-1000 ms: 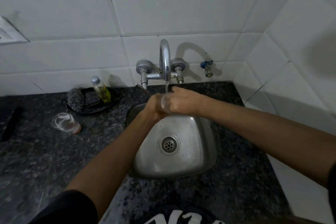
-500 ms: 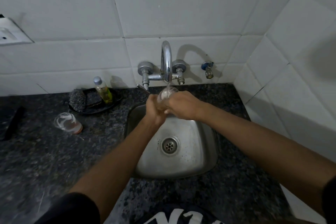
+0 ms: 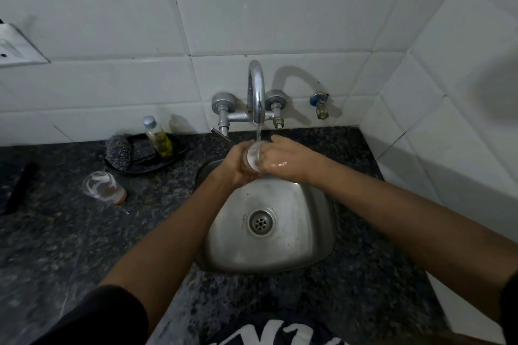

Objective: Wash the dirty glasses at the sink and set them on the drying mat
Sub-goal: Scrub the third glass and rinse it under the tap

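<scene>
A clear glass [image 3: 253,155] is held over the steel sink [image 3: 314,235], right under the water stream from the tap [image 3: 256,92]. My left hand [image 3: 238,168] grips the glass from the left. My right hand [image 3: 286,159] is wet and wraps round its right side. A second glass [image 3: 102,185] with white smears and a reddish rim stands upside down on the counter left of the sink. No drying mat can be made out.
A dark tray [image 3: 145,161] behind the second glass carries scrubbing pads [image 3: 119,150] and a small bottle of yellow liquid [image 3: 158,136]. The dark granite counter [image 3: 70,232] surrounds the sink. A second small valve [image 3: 321,105] sticks out of the tiled wall.
Both hands have stayed under the tap with the glass between them. The glass has turned a little in my hands, its round end now facing me.
</scene>
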